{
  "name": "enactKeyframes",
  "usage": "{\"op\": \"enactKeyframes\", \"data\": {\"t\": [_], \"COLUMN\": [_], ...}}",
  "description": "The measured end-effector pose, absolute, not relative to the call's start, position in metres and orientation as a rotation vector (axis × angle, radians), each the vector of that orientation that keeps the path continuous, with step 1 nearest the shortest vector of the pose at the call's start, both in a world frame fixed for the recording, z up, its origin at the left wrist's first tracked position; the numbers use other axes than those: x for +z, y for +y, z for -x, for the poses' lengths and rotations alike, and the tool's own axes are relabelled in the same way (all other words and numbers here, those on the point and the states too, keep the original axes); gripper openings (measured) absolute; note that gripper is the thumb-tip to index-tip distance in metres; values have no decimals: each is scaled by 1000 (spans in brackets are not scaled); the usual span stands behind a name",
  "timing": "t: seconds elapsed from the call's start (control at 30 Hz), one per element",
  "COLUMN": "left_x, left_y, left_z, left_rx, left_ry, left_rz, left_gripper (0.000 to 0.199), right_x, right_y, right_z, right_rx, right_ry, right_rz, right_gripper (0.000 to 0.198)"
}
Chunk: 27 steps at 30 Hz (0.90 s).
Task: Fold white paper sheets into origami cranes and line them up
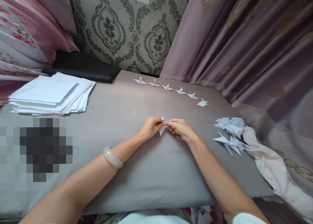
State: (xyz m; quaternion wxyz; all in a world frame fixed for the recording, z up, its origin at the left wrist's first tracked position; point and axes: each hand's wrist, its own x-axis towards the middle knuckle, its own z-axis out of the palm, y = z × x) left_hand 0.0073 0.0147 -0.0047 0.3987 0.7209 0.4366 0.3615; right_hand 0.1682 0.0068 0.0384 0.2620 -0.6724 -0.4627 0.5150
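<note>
A small white folded paper crane [161, 130] is held between my two hands over the middle of the grey-covered table. My left hand [152, 125] pinches it from the left side, with a pale bangle on that wrist. From the right, my right hand [179, 127] grips a tip of the paper between thumb and fingers. The fingertips of both hands nearly meet, and they cover part of the crane. One pointed wing hangs below the left fingers and another point sticks up above them.
Several finished paper cranes [167, 87] stand in a slanting row at the back. A pile of folded paper pieces [231, 126] lies at the right, beside white cloth [266, 155]. Stacked white paper sheets [49, 90] and a black folded item [85, 66] are at the left.
</note>
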Motion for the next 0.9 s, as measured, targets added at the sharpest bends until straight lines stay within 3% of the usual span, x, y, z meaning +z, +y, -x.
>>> {"op": "enactKeyframes", "data": {"t": [0.5, 0.73, 0.9], "left_x": [0, -9, -6], "left_y": [12, 19, 19], "left_z": [-9, -6, 4], "left_rx": [929, 1043, 1081], "left_ry": [1078, 1405, 1431], "left_rz": [-1916, -1819, -2038], "left_gripper": [20, 19, 57], "right_x": [34, 23, 22], "right_y": [9, 5, -1], "right_z": [-172, -181, -181], "right_rx": [1510, 1525, 1494], "right_ry": [-1062, -1050, -1086], "right_rz": [1750, 1664, 1646], "right_gripper": [13, 13, 17]}}
